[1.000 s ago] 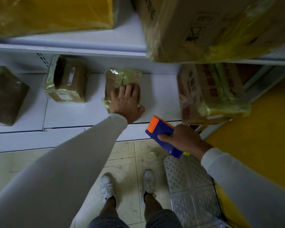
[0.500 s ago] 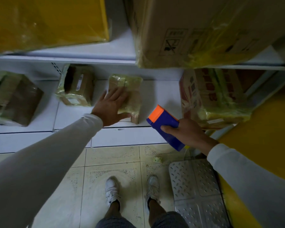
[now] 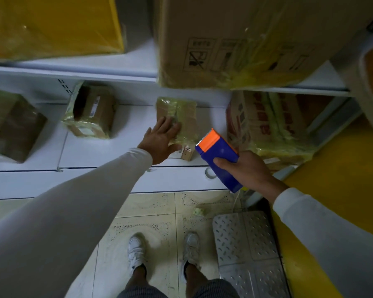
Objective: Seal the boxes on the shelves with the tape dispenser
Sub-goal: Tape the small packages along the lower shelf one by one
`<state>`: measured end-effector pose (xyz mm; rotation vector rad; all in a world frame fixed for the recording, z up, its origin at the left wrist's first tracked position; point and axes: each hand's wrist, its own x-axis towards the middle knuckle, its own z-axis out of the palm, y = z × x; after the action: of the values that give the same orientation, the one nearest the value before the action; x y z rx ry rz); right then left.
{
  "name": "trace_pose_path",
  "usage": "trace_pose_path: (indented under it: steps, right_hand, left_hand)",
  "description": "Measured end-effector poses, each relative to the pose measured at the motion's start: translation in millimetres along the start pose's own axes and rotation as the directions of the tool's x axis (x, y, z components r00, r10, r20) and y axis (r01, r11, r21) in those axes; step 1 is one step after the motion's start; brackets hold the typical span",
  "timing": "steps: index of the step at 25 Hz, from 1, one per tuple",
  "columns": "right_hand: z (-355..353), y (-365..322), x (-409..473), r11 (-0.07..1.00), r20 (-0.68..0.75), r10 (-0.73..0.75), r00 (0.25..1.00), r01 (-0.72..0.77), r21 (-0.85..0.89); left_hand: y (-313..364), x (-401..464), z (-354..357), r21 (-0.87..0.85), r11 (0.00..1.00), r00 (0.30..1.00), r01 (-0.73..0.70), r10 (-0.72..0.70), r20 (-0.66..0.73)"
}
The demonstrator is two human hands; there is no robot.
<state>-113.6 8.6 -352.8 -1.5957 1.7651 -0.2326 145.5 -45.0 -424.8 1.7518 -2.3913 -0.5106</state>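
Note:
A small brown box [image 3: 186, 117] wrapped in yellowish tape lies on the low white shelf [image 3: 108, 151]. My left hand [image 3: 159, 140] rests flat on the box's left side, fingers spread, holding nothing. My right hand [image 3: 243, 168] grips a blue tape dispenser [image 3: 219, 158] with an orange toothed head. The dispenser's head hovers just right of the small box, apart from it.
Two more taped boxes [image 3: 91, 112] [image 3: 11, 123] sit to the left, a larger printed carton [image 3: 267, 123] to the right. Big cartons [image 3: 235, 39] fill the upper shelf. A metal step plate [image 3: 248, 250] lies on the tiled floor beside my feet. A yellow wall [image 3: 342, 179] stands at the right.
My left hand slid from the top of the small box to its left side. My right hand raised the dispenser up to the shelf, close to the box.

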Motion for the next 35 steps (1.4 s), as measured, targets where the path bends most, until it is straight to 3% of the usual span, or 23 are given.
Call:
trace_pose_path:
  steps: [5, 9, 18, 23, 28, 35]
  right_hand:
    - [-6, -27, -6, 0.987, 0.015, -0.087, 0.996, 0.085, 0.135]
    - [11, -70, -17, 0.982, -0.002, -0.131, 0.991, 0.130, 0.135]
    - [137, -167, -54, 0.965, -0.160, -0.060, 0.985, 0.099, 0.244]
    - [163, -176, -77, 0.970, -0.179, 0.054, 0.982, -0.009, 0.243]
    - [177, -165, -91, 0.972, -0.165, 0.106, 0.981, -0.067, 0.224]
    - [194, -145, -71, 0.966, -0.140, 0.083, 0.987, -0.046, 0.253]
  left_hand:
    - [-19, -25, -24, 0.001, 0.991, 0.990, 0.131, -0.130, -0.058]
    - [-66, -53, -51, -0.022, 0.974, 0.967, 0.225, -0.226, -0.118]
    - [-214, -118, -95, 0.094, 0.948, 0.949, 0.305, -0.293, -0.120]
    - [-219, -112, -102, 0.091, 0.961, 0.964, 0.262, -0.256, -0.073]
    - [-226, -89, -86, 0.048, 0.947, 0.948, 0.316, -0.315, -0.039]
    - [-229, -55, -69, -0.041, 0.923, 0.921, 0.381, -0.384, -0.067]
